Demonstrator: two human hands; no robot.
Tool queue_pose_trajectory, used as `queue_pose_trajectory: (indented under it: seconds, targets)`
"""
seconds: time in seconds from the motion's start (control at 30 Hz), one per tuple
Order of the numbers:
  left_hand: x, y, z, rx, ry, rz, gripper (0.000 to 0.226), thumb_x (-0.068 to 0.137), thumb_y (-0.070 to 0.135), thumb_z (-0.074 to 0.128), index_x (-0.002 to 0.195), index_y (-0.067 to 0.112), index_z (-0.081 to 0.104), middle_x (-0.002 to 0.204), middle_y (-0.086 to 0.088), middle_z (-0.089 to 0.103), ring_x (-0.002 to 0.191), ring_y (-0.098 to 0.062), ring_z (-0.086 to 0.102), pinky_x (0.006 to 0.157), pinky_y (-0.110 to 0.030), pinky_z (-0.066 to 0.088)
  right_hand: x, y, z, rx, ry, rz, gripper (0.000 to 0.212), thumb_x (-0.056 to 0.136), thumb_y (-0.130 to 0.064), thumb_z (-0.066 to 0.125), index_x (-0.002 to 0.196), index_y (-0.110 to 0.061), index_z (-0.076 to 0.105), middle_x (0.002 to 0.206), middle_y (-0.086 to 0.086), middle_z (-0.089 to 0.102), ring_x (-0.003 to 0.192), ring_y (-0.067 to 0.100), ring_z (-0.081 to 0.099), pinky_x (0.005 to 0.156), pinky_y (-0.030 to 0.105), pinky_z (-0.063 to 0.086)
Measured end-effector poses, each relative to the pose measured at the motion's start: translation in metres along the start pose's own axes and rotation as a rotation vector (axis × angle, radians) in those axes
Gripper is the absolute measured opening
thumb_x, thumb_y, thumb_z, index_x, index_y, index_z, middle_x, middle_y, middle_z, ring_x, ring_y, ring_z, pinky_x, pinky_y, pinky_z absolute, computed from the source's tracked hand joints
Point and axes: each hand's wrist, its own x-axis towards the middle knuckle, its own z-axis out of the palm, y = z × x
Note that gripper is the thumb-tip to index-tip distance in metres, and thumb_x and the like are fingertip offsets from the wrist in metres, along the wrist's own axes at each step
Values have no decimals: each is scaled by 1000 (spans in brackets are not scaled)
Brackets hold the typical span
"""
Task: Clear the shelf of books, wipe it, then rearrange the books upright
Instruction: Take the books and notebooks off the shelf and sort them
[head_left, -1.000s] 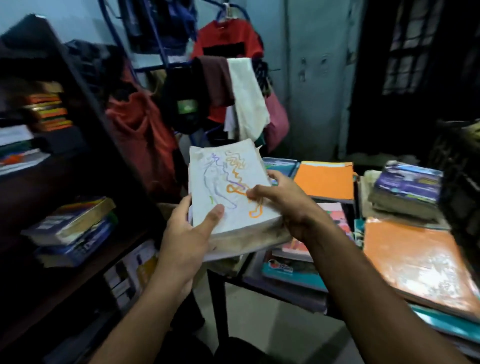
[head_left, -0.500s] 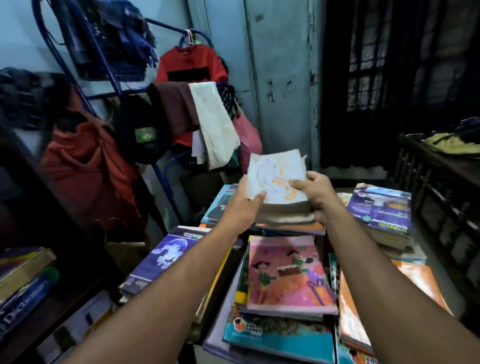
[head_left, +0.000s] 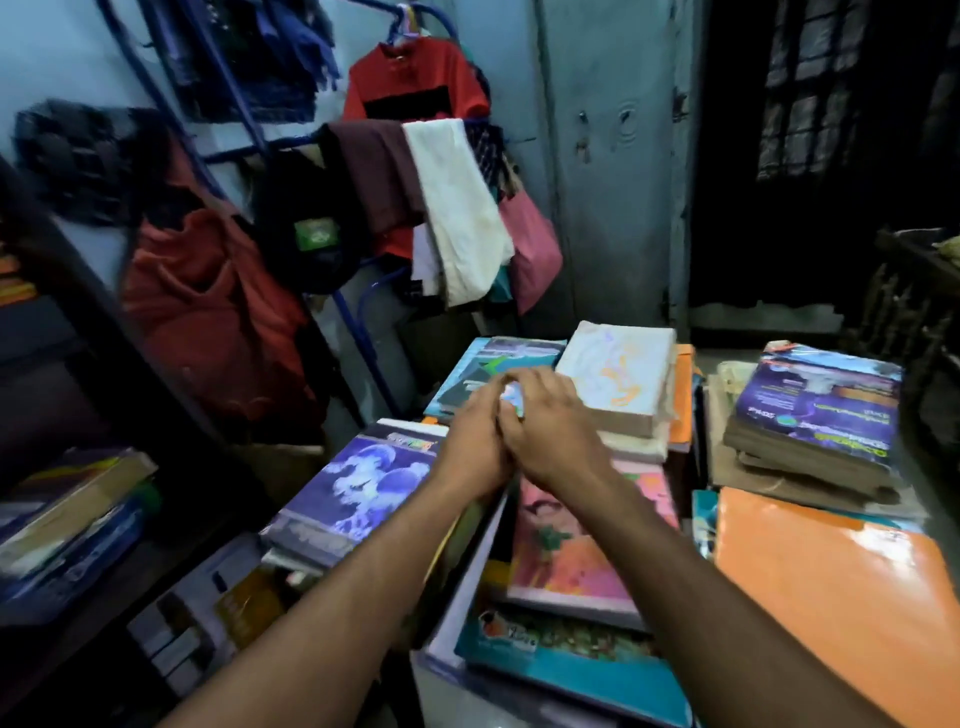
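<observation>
Shelf (head_left: 78, 322): a dark unit is seen at the left edge; a few books (head_left: 67, 525) are left lying flat on its lower board
Clothes rack (head_left: 228, 150): a blue frame is seen behind the table, hung with a red shirt (head_left: 415, 78), a cream cloth (head_left: 457, 208) and other garments
Table stacks: flat piles of books are spread over the surface at centre and right; the table itself is mostly covered
Orange folder (head_left: 831, 597): laid flat at the near right, on top of its pile
Purple-cover stack (head_left: 815, 410): placed at the far right, upper cover purple and blue
Pink picture book (head_left: 576, 551): laid flat at centre, partly crossed by the right forearm
Blue cloud-cover book (head_left: 363, 483): laid on the left pile, near the table's left edge
Scribbled white book (head_left: 618, 374): set flat on the far centre pile, touched by neither hand
Left hand (head_left: 475, 447): held against the right hand above the piles; fingers blurred, so the grip cannot be told
Right hand (head_left: 545, 426): fingers curled beside the left hand; a small pale object shows between them, and whether it is pinched cannot be told
</observation>
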Motion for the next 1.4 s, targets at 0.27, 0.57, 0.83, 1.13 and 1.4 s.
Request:
queue_pose_trajectory:
  seconds: [0.27,0.57,0.83,1.13,1.4]
  targets:
    - [-170,-107,-230,133,446,-295,33,86,25,68,119,27,63,112,7,70,104,-6,67,95,-33,54,-54,-209,109,366,-432,-376,44,85,-44,57,121,-20,56,116,4,59,112,24,57,98,41,46]
    - [-296,-252,-363,190,694,-818,83,89,44,72,156,28,26,160,-8,26,143,-27,34,113,-38,33,-83,-322,273,243,-921,-221,83,89,-52,66,153,-19,23,149,13,39,139,34,39,113,45,37]
    - [-237,-329,-405,-535,839,-849,84,77,74,68,142,23,51,136,-2,62,118,-21,63,96,-41,52,-39,-351,347,710,-734,292,125,58,-91,53,159,-26,17,154,2,44,139,28,45,115,48,38]
    - [-257,-296,-334,-639,862,-761,63,84,43,76,140,25,52,126,-1,68,109,-20,66,88,-37,55,-74,-364,335,766,-638,398,100,79,-72,38,161,-19,17,166,10,19,150,31,24,121,44,20]
    - [-300,-164,-248,-696,878,-722,72,63,55,82,125,29,55,117,-4,73,105,-30,71,93,-64,53,-164,-315,230,712,-470,436,104,72,-81,41,159,-26,22,164,3,25,149,31,23,122,40,18]
